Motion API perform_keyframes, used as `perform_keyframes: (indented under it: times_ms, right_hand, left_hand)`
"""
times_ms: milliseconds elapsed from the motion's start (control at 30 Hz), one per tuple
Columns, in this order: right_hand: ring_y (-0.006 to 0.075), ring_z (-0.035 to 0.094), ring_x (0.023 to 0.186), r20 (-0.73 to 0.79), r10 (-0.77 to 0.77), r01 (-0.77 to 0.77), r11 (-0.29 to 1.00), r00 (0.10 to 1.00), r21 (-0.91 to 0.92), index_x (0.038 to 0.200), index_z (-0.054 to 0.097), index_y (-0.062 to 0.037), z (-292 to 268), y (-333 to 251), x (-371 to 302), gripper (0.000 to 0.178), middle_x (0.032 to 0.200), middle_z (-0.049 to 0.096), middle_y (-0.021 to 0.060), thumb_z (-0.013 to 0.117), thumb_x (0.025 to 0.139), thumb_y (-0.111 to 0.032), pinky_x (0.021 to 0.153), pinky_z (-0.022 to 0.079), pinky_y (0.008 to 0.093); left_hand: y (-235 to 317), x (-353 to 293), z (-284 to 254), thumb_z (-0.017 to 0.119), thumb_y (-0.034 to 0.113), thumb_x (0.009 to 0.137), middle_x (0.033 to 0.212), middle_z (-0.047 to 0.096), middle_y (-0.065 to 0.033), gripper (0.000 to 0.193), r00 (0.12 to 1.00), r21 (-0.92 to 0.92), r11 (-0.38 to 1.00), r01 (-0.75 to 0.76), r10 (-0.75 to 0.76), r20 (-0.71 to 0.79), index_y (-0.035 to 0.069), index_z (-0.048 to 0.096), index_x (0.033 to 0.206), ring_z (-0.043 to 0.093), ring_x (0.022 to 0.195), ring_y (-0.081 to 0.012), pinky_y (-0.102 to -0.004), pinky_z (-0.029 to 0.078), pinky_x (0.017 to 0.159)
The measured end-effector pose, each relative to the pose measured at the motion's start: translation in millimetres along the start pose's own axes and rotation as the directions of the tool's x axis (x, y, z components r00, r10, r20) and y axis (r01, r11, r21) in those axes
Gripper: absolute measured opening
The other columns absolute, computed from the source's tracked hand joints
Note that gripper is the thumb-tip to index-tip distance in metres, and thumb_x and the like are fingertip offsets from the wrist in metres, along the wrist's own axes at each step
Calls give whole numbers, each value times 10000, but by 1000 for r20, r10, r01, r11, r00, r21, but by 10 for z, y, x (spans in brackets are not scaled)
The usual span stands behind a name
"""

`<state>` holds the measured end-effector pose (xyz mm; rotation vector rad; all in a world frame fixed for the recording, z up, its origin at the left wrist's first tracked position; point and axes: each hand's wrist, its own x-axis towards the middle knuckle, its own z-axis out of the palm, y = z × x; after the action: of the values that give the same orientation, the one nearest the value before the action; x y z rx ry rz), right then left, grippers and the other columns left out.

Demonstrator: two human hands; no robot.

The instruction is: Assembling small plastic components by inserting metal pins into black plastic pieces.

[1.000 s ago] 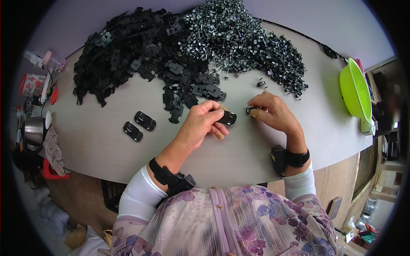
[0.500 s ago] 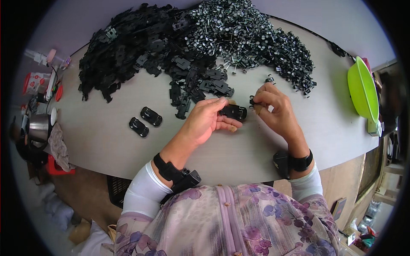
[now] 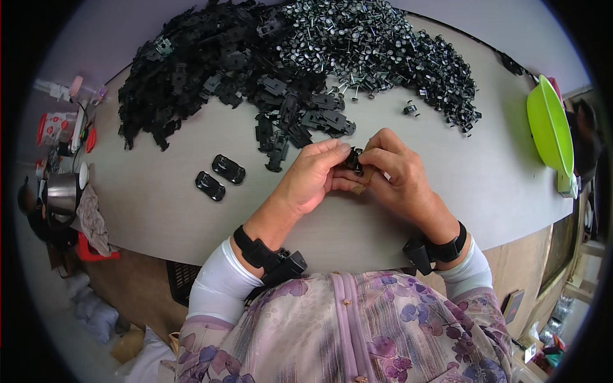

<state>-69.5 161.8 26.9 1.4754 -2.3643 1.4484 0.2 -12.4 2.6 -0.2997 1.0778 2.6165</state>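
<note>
Held between the fingers and thumb of my left hand is a small black toy car part, mostly covered by both hands. My right hand is closed in a pinch against the part's right end; the wheel axle in its fingertips is largely hidden now. To the left, two glossy black toy cars lie side by side on the table. Beyond my hands, several flat black car chassis trail out from a big heap. A loose wheel axle lies by itself beyond my right hand.
The dark chassis heap covers the far left of the grey table. Beside it spreads a pile of wheel axles. A lime-green basin stands tilted at the right edge. At the left edge are a metal pot and a cloth.
My right hand has moved left with the wheel axle and met the toy car part in my left hand. The part has turned and is more hidden. The view has shifted slightly.
</note>
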Motion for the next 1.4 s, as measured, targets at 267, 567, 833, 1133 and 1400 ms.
perform_keyframes:
  times_ms: [267, 567, 833, 1133, 1400]
  right_hand:
    - [288, 559, 598, 32, -31, 32, 999, 999, -37, 765, 609, 1, 1, -26, 6, 147, 743, 504, 107, 600, 652, 95, 531, 472, 377]
    - [291, 563, 611, -42, -32, 32, 999, 999, -10, 934, 582, -27, 149, -67, -22, 316, 790, 499, 106, 573, 641, 89, 552, 489, 388]
    - [307, 593, 828, -102, 135, -134, 991, 986, 11, 989, 597, -9, -35, 258, 106, 306, 973, 573, 134, 569, 695, 73, 677, 499, 359]
    - [317, 537, 990, -186, 131, -214, 808, 974, -549, 969, 623, -15, -367, 822, 196, 293, 1120, 595, 108, 585, 685, 46, 860, 456, 399]
    - [329, 549, 942, 0, -186, 168, 890, 983, -424, 942, 620, -24, 25, 758, 550, 304, 1032, 605, 102, 561, 664, 84, 838, 468, 411]
  left_hand:
    - [13, -3, 41, 499, 145, 987, 866, 626, -102, 175, 1000, 122, 992, 16, -13, -25, 9, 545, 887, 690, 759, -215, -342, 607, 692]
    - [41, -132, 109, 654, 121, 893, 743, 605, -70, 202, 988, 318, 942, -111, 139, -65, 40, 501, 789, 644, 629, -161, -271, 547, 568]
    - [197, -666, -103, 688, 12, 765, 693, 579, -33, 252, 849, 594, 784, -180, 428, -309, 92, 452, 734, 489, 456, -59, -187, 325, 399]
    - [550, -1333, -461, 751, 46, 738, 778, 605, -33, 213, 510, 963, 197, 183, 819, -264, -13, 590, 864, 495, 527, -92, -254, 407, 489]
    - [279, -110, 178, 696, 48, 780, 1180, 598, -144, 333, 669, 901, -393, -186, 621, 409, 23, 610, 1100, 615, 963, -349, -416, 508, 829]
